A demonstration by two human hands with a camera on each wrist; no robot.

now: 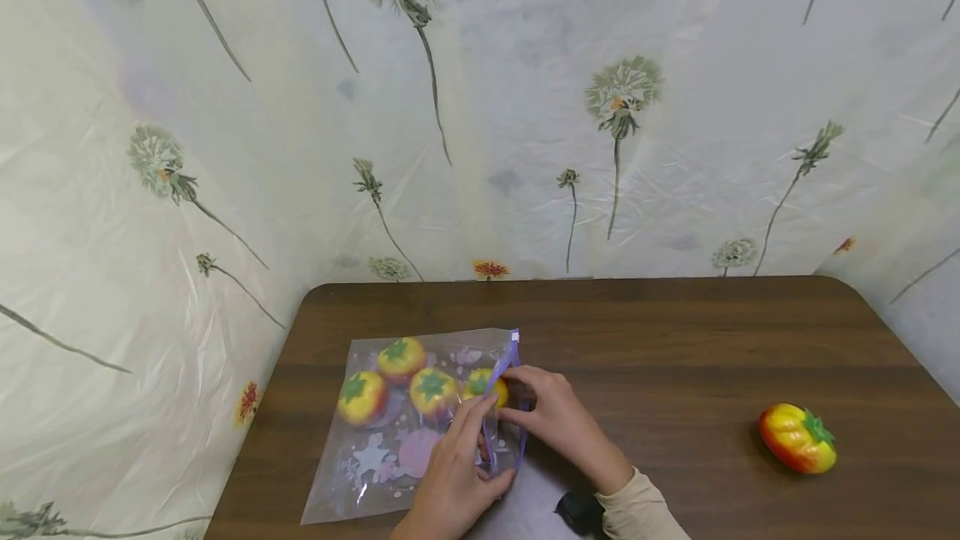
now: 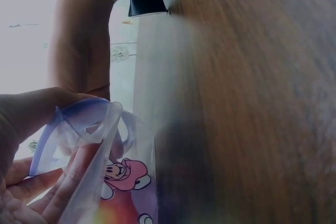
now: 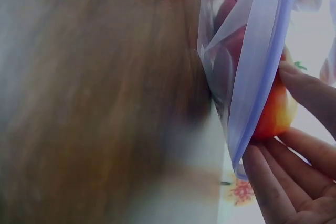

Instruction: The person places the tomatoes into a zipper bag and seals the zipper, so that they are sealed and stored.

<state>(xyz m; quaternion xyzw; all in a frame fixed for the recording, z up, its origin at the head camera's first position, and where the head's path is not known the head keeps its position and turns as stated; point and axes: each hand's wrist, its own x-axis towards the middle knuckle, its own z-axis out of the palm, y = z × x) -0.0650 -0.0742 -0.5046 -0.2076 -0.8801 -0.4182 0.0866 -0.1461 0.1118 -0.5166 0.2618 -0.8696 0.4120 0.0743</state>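
A clear zip bag (image 1: pixel 330 482) with a purple-edged opening and printed pictures lies on the table, its mouth facing right. Three yellow-red toy tomatoes, one of them this toy tomato (image 1: pixel 362 397), rest inside, green leafy tops showing. My left hand (image 1: pixel 457 473) grips the bag's rim; the left wrist view shows the purple edge (image 2: pixel 86 106) held between thumb and fingers. At the opening, my right hand (image 1: pixel 566 427) holds another toy tomato (image 3: pixel 281 108), with thumb and fingers around it. The zip edge partly covers that tomato in the right wrist view.
One more red-yellow toy tomato (image 1: pixel 797 438) lies alone on the right side of the brown wooden table (image 1: pixel 675 340). A black device (image 1: pixel 580 513) sits at the right wrist. A wall covering with dandelion prints (image 1: pixel 525 107) rises behind the table.
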